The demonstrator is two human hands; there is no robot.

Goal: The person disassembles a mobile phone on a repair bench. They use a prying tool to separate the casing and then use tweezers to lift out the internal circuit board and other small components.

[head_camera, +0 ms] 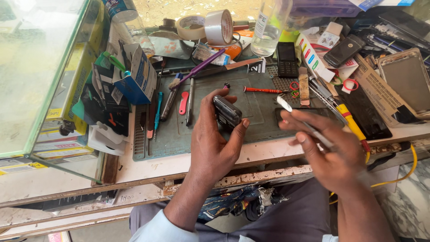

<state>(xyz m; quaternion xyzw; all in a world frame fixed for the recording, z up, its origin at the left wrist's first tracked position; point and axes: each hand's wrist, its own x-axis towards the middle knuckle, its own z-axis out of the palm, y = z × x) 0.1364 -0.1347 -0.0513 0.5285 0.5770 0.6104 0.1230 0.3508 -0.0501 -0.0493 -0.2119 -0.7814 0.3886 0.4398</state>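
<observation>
My left hand (215, 141) grips a small dark phone (226, 112) between thumb and fingers, held above the green work mat (253, 107). My right hand (329, 150) is blurred and holds a thin metal tool (295, 117) with a pale flat tip pointing up-left, a short way right of the phone. The tool's tip is apart from the phone.
A red screwdriver (262, 90), a purple brush (197, 69), tweezers and picks lie on the mat. Tape rolls (218, 26), a clear bottle (268, 27), a black keypad phone (286, 59), a yellow-handled soldering iron (351, 125) and phone parts crowd the back and right. A glass case (40, 76) stands left.
</observation>
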